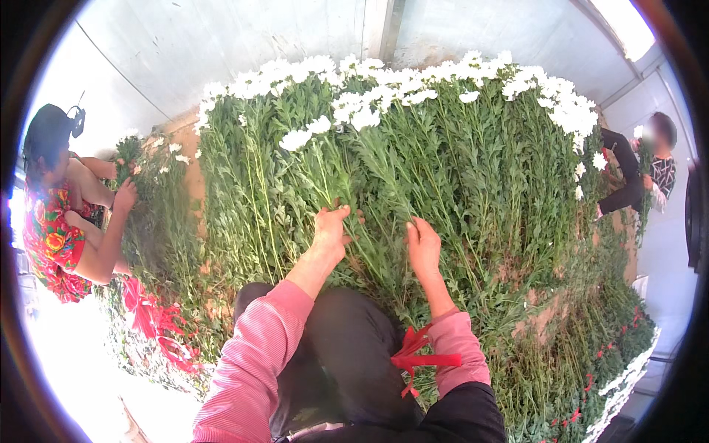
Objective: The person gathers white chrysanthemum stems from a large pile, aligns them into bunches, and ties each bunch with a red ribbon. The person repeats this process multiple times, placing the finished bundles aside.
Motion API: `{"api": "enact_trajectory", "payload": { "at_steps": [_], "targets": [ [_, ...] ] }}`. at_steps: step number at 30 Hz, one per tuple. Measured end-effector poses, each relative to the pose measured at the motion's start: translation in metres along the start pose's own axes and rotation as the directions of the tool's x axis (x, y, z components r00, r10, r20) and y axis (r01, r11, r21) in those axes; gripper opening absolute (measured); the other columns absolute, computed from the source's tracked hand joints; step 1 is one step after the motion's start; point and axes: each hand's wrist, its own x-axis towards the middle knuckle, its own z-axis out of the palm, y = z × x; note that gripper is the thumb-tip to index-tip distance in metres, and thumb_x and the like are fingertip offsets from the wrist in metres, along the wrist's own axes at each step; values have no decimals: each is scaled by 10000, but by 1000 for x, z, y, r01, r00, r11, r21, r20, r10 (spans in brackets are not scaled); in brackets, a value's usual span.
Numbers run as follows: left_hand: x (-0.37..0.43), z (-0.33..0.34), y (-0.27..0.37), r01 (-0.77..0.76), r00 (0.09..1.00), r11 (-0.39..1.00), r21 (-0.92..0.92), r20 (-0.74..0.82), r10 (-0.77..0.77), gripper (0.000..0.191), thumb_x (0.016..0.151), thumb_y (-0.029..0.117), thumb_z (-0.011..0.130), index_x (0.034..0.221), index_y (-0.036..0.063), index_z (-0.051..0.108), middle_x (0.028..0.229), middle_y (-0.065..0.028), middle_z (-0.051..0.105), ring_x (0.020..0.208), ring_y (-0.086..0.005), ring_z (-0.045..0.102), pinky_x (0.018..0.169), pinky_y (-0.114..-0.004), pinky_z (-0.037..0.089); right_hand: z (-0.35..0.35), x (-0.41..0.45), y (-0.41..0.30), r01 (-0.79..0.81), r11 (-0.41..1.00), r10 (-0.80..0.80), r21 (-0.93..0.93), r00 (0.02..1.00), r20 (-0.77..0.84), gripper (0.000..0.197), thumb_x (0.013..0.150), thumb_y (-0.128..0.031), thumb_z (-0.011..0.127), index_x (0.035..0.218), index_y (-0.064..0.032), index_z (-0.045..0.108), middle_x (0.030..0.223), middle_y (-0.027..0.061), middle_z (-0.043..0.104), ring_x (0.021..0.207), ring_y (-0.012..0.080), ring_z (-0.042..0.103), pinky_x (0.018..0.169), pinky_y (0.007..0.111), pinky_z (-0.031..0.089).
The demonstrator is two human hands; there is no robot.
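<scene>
My left hand [331, 230] is closed around several green stems of white chrysanthemums [296, 140], whose blooms point away from me. To its right, my right hand [424, 246] pinches the leafy stem of a chrysanthemum [382, 166] between thumb and fingers. Both hands are above a wide bed of cut chrysanthemums [471, 160], laid side by side with their white heads toward the wall. The lower ends of the held stems run down between my forearms. Red ribbons [412, 357] hang by my right sleeve, over my dark trousers.
A person in a floral top [55, 232] handles flowers at the left, near a heap of red ribbons [147, 310]. Another person [662, 166] is at the far right with stems in hand. Red-tied chrysanthemum bunches [604, 354] lie at lower right. A pale wall [266, 33] stands behind.
</scene>
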Motion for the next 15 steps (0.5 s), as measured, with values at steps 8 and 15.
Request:
{"api": "enact_trajectory", "payload": {
  "at_steps": [8, 15],
  "targets": [
    [40, -24, -23, -103, 992, 987, 122, -53, 110, 505, 975, 216, 580, 1433, 103, 401, 1355, -66, 529, 1229, -267, 518, 966, -497, 457, -6, -32, -56, -95, 947, 38, 306, 982, 186, 260, 1023, -165, 528, 1191, 19, 602, 841, 122, 734, 745, 201, 732, 692, 312, 546],
    [7, -9, -6, -89, 982, 980, -177, 146, 116, 385, 1016, 160, 569, 1348, 52, 409, 1236, -118, 583, 1096, -263, 596, 931, -506, 505, 20, -58, -58, 52, 990, -79, 132, 975, 209, 278, 998, -248, 591, 1175, -38, 635, 852, 188, 700, 797, 336, 706, 733, 416, 536]
  ]
}}
